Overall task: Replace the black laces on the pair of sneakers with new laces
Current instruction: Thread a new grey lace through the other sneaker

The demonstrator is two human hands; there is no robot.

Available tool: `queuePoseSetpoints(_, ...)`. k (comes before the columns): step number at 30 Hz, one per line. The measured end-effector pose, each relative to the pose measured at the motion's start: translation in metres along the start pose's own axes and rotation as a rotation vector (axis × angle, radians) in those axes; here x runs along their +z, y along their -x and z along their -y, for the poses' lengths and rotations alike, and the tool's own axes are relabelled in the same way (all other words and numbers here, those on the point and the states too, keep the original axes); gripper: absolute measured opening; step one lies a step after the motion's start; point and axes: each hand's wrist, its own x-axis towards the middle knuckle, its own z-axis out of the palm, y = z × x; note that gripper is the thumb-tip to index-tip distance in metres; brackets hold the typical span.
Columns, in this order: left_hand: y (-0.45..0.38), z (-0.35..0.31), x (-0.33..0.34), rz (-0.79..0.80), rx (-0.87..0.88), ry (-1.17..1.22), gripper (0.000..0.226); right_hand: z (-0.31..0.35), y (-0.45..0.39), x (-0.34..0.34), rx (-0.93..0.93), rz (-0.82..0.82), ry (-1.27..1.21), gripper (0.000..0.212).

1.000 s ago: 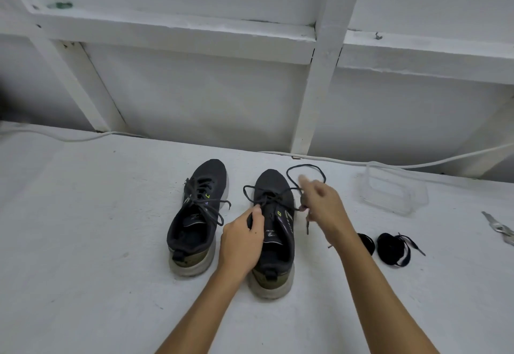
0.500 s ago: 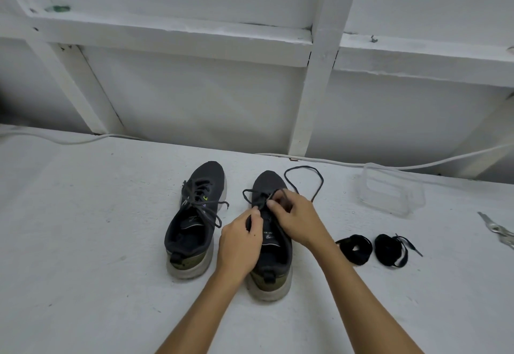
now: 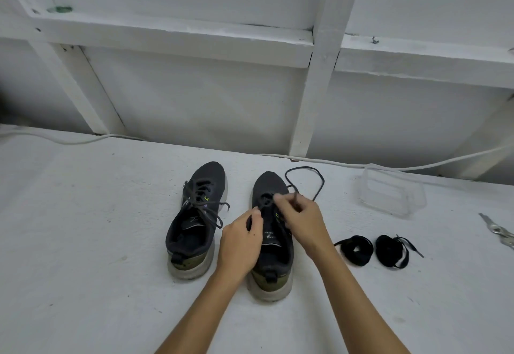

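Two dark sneakers stand side by side on the white surface, toes pointing away. The left sneaker point(image 3: 196, 220) is still laced and tied. My left hand point(image 3: 240, 242) grips the left side of the right sneaker point(image 3: 274, 245) near its tongue. My right hand point(image 3: 301, 220) pinches that shoe's black lace point(image 3: 319, 184) over the eyelets; a loose loop of it lies on the surface beyond the toe. Two coiled bundles of new black laces point(image 3: 357, 249) point(image 3: 392, 250) lie to the right of the shoes.
A clear plastic container point(image 3: 392, 192) sits at the back right. A metal tool point(image 3: 498, 230) lies at the far right edge. A white cable point(image 3: 361, 164) runs along the foot of the white framed wall point(image 3: 194, 103).
My right hand came back from the right of the shoe to its eyelets and took hold of the lace there. My left hand stayed on the shoe.
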Motion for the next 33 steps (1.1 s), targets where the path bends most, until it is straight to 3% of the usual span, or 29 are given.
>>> queuePoseSetpoints(3,0.001,0.0,0.0,0.011,0.015,-0.015,0.033,0.002,-0.002,0.002,-0.028,0.111,0.191,0.021)
queuePoseSetpoints(7,0.001,-0.002,-0.001,0.006,0.024,0.007,0.032,0.001,-0.015,0.001,-0.095,0.103,0.38,0.007)
queuePoseSetpoints(14,0.001,-0.001,0.0,-0.001,0.045,0.0,0.03,-0.004,-0.018,0.004,-0.104,0.05,0.335,0.013)
queuePoseSetpoints(22,0.001,-0.001,0.002,-0.014,0.042,-0.01,0.033,-0.008,-0.023,0.009,-0.312,0.106,0.659,0.011)
queuePoseSetpoints(25,-0.001,0.003,0.005,-0.021,-0.011,-0.039,0.044,-0.009,-0.019,0.002,-0.255,0.08,0.457,0.015)
queuePoseSetpoints(29,-0.002,0.005,0.005,-0.022,-0.017,-0.061,0.052,-0.008,-0.009,-0.002,0.015,0.044,-0.041,0.017)
queuePoseSetpoints(33,-0.002,0.002,0.005,-0.009,-0.023,-0.052,0.05,-0.005,-0.006,-0.004,0.033,0.054,-0.047,0.016)
